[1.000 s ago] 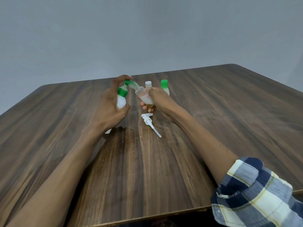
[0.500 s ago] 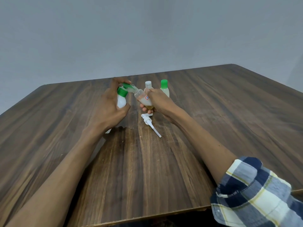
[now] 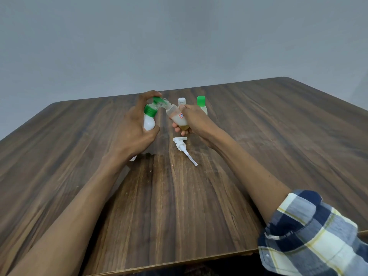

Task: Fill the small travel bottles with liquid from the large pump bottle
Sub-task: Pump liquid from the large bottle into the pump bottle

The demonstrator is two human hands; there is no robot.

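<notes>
There are four bottles and one loose white pump (image 3: 182, 145) on the desk (image 3: 258, 136). The left hand (image 3: 135, 128) wraps around a white bottle with a green cap (image 3: 149, 119), flip lid open. The right hand (image 3: 194, 121) grips a clear bottle (image 3: 177, 118), tipped toward it, with yellow liquid inside. Behind the clear bottle stand a white-capped bottle (image 3: 181, 101) and a green-capped bottle (image 3: 201, 103). The pump lies just in front.
</notes>
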